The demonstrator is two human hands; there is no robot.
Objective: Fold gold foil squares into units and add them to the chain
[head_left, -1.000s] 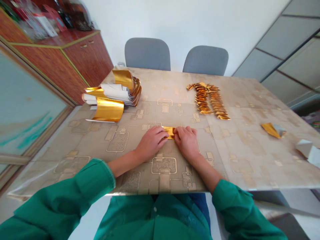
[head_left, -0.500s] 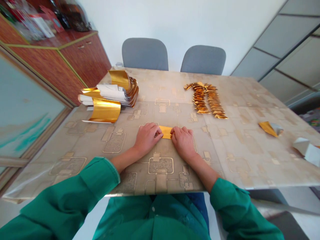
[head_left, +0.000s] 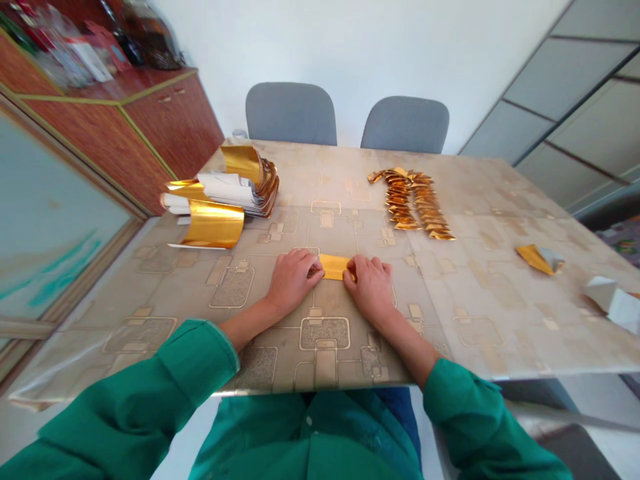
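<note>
A narrow folded strip of gold foil paper (head_left: 334, 266) lies on the table between my hands. Its left end is pinched by my left hand (head_left: 295, 277), the thumb and fingers drawn together. At the other end my right hand (head_left: 370, 284) has its fingers closed on the paper, covering that end. To the left stands a stack of gold foil sheets (head_left: 215, 224), curled, with white backs. Beyond my right hand lie two rows of folded gold paper pieces (head_left: 431, 207), nested closely together.
The table (head_left: 475, 293) has a patterned plastic cover. At the right lie a folded gold paper piece (head_left: 536, 259) and white paper (head_left: 620, 303). Two grey chairs (head_left: 291, 115) stand at the far edge; a wooden cabinet (head_left: 165, 117) is at the left.
My right hand has shifted slightly right along the strip, so a little more gold shows between my hands. The whole view has tilted slightly; the other papers lie as before.
</note>
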